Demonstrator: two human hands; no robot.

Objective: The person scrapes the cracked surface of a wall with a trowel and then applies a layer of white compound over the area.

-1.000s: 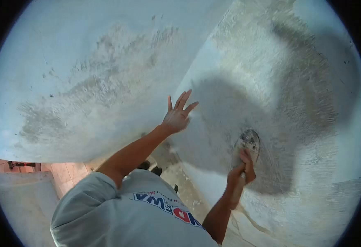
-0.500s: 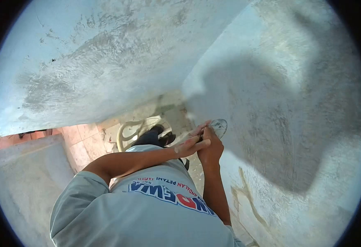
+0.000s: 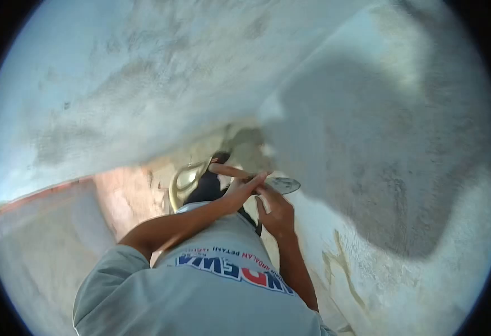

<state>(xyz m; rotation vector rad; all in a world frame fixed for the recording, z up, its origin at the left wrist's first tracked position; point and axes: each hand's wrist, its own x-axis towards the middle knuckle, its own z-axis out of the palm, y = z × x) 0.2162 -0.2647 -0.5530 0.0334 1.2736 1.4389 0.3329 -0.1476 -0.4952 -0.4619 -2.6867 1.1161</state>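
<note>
Both my hands meet in front of my waist at a hand tool with a wooden handle point(image 3: 231, 171) and a flat, rounded, grey-smeared blade point(image 3: 285, 184). My left hand point(image 3: 240, 194) is closed about the tool where the handle meets the blade, and the handle sticks out beyond it to the upper left. Just right of it, my right hand point(image 3: 278, 211) has its fingers bent against the tool near the blade, with the thumb lower and apart. The fingertips overlap, so their exact hold is partly hidden.
Blue-white wall surfaces with grey patches rise at the upper left point(image 3: 144, 84) and right point(image 3: 369, 168), meeting in a corner. A large shadow falls on the right wall. Below are a pale plastic chair point(image 3: 174, 193), my dark-clothed legs and reddish floor tiles point(image 3: 125, 196).
The tool has turned, its handle now showing at the left and its blade lower and flatter. Both hands have shifted slightly left. The whole view has moved and is blurred.
</note>
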